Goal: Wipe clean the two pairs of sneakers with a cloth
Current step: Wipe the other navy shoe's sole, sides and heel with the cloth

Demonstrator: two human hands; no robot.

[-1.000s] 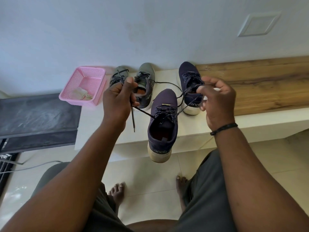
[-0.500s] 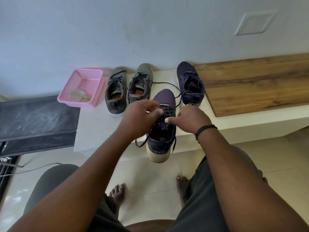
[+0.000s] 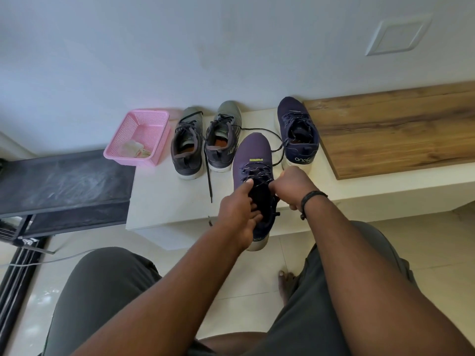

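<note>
A navy sneaker is held between the two hands at the front edge of the white counter, its heel hanging past the edge and its toe pointing away. The left hand is curled round the sneaker's left side near the heel, with one finger stretched forward to the laces. The right hand is closed into a fist at the collar's right side; whether a lace is pinched in it cannot be told. Just beyond the right hand, the second navy sneaker is stood on the counter, beside a wooden board. Beyond and to the left of the left hand, two grey sneakers are set side by side, a loose lace trailing from one towards the counter's edge. Further left, a pink basket is seen with a crumpled cloth lying inside it.
</note>
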